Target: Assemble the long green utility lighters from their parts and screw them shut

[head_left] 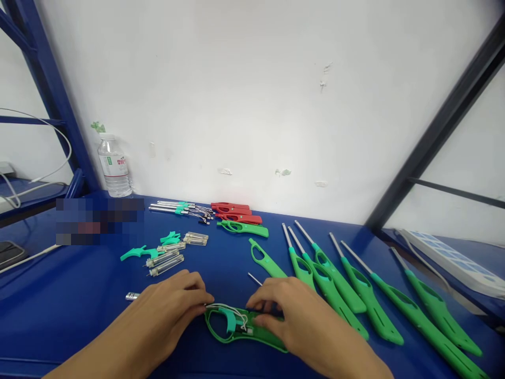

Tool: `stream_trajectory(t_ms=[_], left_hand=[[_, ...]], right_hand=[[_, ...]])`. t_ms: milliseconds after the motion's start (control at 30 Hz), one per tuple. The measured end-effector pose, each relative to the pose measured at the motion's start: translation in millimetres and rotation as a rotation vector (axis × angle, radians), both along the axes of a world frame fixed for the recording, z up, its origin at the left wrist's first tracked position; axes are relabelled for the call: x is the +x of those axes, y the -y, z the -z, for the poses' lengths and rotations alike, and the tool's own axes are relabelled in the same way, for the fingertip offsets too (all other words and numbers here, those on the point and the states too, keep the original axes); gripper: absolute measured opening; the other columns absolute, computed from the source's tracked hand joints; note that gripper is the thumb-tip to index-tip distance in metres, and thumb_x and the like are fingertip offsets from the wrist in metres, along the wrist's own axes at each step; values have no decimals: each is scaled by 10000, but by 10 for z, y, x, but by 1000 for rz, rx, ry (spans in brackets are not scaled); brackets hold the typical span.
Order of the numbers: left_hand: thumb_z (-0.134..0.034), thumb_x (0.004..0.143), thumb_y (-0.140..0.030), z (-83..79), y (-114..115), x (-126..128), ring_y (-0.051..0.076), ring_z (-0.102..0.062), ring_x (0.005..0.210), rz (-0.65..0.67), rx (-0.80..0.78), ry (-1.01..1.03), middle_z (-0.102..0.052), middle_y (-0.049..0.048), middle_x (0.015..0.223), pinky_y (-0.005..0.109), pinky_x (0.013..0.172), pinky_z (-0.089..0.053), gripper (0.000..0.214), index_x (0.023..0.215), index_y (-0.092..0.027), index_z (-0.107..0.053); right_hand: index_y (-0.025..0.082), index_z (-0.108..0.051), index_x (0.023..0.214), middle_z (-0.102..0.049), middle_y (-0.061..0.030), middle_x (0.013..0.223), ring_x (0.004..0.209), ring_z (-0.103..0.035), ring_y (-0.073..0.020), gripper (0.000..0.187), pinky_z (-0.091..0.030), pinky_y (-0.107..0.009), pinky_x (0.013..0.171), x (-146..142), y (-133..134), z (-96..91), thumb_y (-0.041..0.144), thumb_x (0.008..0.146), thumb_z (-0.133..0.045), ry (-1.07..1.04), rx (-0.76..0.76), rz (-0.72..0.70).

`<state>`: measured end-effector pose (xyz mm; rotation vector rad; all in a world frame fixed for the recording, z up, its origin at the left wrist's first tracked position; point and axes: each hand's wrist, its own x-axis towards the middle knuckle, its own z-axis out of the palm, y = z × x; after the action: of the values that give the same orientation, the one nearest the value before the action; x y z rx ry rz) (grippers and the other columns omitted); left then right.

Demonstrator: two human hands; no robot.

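An open green lighter handle half [266, 342] lies in front of me, inner side up. A teal trigger [229, 320] sits in it, with white wires [239, 313] running along its upper edge. My left hand [173, 305] pinches at the handle's left end; a metal tube [132, 296] sticks out from behind this hand, the stretch between hidden. My right hand [300, 316] grips the right part of the handle half, thumb over its inside and fingers bent at the upper edge. Just behind it shows a thin metal rod [254, 279].
Several green long-necked lighters [335, 295] lie to the right. Ahead are a loose green handle half [268, 260], red handle halves [236, 210] and metal tubes with wires [177, 208]. Clear fuel tanks [165, 263] and teal triggers [136, 252] lie left, a water bottle [114, 168] behind.
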<state>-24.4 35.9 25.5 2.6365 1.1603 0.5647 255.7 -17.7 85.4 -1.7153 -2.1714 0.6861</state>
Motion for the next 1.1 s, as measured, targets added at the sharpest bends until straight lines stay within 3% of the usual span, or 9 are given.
stream_trajectory(t_ms=[333,733,967,1100], left_hand=[[-511,1021,-24,14,-17,41,150,-779,856,38,-2,-14,-776,-7,1029,212,753,-519,490,1054,-347,-879],[-518,1012,28,-7,3,60,162,-776,893,25,-35,-20,-780,2,1031,226,776,-502,482,1044,-307,-863],[-488,1024,23,20,20,47,181,-759,898,30,-28,-32,-752,16,1036,257,768,-479,490,1077,-297,-855],[-440,935,99,29,21,36,178,-743,900,49,-18,-45,-730,13,1050,259,756,-456,611,1103,-321,-851]], right_hand=[[328,-906,1026,-877,60,1019,961,-773,-185,287,-481,-266,801,-105,-68,64,68,959,-803,4,10,-28],[388,-952,993,-917,56,982,923,-828,-237,321,-512,-308,804,-108,-110,81,109,959,-796,106,65,-82],[379,-945,1019,-923,36,1022,968,-849,-251,334,-521,-313,838,-201,-82,26,133,1029,-719,201,64,-73],[366,-940,1051,-925,30,1056,1000,-858,-274,327,-538,-328,851,-223,-66,6,142,1041,-702,235,48,-68]])
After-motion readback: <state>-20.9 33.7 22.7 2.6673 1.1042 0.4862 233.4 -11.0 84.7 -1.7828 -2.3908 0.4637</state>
